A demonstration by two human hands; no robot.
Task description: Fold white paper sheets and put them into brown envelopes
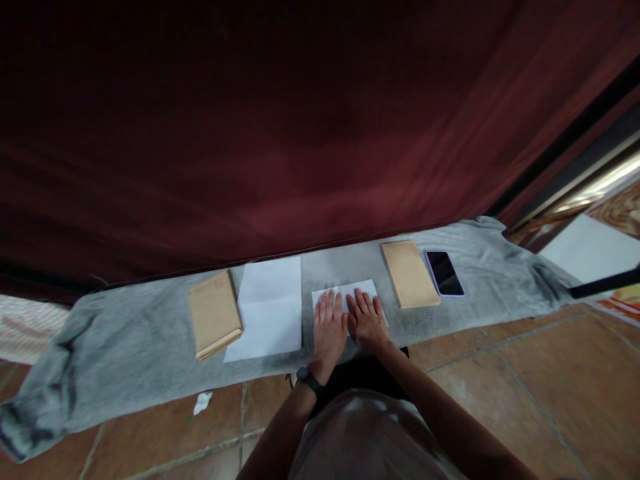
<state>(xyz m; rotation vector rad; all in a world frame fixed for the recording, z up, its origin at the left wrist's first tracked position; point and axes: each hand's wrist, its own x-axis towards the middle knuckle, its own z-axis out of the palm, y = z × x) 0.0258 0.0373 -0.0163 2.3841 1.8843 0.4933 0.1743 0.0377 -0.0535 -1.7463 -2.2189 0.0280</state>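
My left hand (330, 325) and my right hand (367, 319) lie flat side by side, fingers stretched out, pressing on a folded white paper (345, 292) that rests on a grey cloth (125, 347). A black band is on my left wrist. To the left lies a stack of white sheets (270, 307), and beside it a pile of brown envelopes (214, 313). Another brown envelope pile (410, 273) sits to the right of my hands, with a dark-screened phone (444, 272) next to it.
The grey cloth is spread along a tiled floor (525, 373) in front of a dark red curtain (300, 133). A small white scrap (203, 402) lies on the tiles at the left. A white board (590, 250) stands at the far right.
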